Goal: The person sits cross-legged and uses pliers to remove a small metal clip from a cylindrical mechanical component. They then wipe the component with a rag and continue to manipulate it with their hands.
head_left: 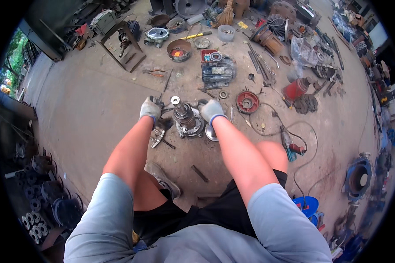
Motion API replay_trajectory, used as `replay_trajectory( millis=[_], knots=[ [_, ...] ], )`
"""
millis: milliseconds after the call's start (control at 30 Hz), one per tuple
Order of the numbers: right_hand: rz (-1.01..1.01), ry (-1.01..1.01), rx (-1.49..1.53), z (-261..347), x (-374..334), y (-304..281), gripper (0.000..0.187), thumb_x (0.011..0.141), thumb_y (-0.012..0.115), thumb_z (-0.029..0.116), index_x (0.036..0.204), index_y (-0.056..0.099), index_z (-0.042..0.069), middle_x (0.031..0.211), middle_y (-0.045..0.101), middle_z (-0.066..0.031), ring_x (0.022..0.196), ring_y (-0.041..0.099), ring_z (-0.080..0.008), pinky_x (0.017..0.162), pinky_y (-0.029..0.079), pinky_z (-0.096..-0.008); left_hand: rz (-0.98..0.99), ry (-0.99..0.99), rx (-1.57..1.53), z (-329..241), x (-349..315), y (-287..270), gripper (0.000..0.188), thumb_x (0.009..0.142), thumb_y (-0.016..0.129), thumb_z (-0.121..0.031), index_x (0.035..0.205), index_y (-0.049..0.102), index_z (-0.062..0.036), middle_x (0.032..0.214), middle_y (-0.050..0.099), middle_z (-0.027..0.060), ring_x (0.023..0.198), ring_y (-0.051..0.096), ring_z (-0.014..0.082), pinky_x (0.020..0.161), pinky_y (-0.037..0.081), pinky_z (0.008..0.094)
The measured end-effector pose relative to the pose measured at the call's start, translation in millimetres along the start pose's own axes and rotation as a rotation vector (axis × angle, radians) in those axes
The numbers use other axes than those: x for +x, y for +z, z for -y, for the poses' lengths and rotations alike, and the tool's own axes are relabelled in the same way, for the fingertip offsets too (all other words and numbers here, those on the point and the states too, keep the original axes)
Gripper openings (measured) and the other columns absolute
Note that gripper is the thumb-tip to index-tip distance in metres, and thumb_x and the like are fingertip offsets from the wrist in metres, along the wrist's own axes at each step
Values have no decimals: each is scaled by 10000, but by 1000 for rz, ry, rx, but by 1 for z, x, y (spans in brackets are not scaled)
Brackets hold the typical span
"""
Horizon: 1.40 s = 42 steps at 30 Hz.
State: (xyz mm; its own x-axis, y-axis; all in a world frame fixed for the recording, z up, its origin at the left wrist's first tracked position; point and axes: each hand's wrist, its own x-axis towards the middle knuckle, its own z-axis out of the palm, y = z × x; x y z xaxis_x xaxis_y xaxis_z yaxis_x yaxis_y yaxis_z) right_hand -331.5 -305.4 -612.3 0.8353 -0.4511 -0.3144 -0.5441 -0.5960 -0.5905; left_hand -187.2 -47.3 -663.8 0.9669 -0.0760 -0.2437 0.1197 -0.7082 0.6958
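Observation:
An upright metal shaft assembly (185, 115), with a stepped shaft on a round flanged base, stands on the floor between my hands. My left hand (150, 108), in a grey glove with dark fingertips, is closed just left of it. Something dark lies at its fingers, too small to name. My right hand (212, 109), gloved alike, is curled at the assembly's right side, its fingertips partly hidden. Below my left hand lies a metal puller-like piece (157, 139) with a dark bolt. A round silvery part (211, 133) sits partly behind my right wrist.
Ahead stands a finned motor housing (218, 73). A red round end cover (247, 102) lies to the right, near a corded power tool (289, 142). Pliers (154, 72), a rusty bowl (178, 50), a red jack-like cylinder (296, 89) and a metal frame (125, 52) stand farther off.

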Motion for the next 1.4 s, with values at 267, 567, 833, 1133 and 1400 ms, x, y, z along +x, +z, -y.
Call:
replay_trajectory(
  millis=[267,567,833,1133,1400],
  knots=[
    [72,-239,-277,-43,-46,3,517,990,612,380,1264,679,-54,1245,689,-322,1203,658,-452,1063,506,-481,294,12,275,-33,-104,-24,387,1009,652,-410,1001,740,-33,886,764,154,815,754,300,721,576,432],
    [97,78,525,-33,-69,0,400,1026,556,170,1397,667,70,1129,765,-222,999,757,-260,851,595,-361,-93,214,-82,16,-138,-1,306,1059,626,-295,1249,713,-72,800,734,48,664,669,164,656,553,370],
    [494,133,1072,-51,-91,38,451,1035,509,-6,1481,561,35,1182,729,-78,987,710,-180,871,580,-316,444,-41,-263,-40,-188,-17,268,1046,593,-94,1296,690,-88,854,737,26,724,684,117,644,553,284],
    [693,0,1129,-38,-97,55,429,1037,630,194,1448,600,76,1053,748,-49,897,690,-143,802,564,-310,648,221,-422,-11,-177,11,335,1101,557,-324,1371,633,-141,1168,711,14,966,691,163,785,573,333],
    [508,-22,694,-21,-99,46,369,1028,662,333,1215,722,20,1031,772,-138,931,727,-274,844,559,-369,1010,-454,-1087,-38,-192,0,624,1064,366,-681,1386,603,-202,1187,675,25,1052,667,248,947,560,487]
  ],
)
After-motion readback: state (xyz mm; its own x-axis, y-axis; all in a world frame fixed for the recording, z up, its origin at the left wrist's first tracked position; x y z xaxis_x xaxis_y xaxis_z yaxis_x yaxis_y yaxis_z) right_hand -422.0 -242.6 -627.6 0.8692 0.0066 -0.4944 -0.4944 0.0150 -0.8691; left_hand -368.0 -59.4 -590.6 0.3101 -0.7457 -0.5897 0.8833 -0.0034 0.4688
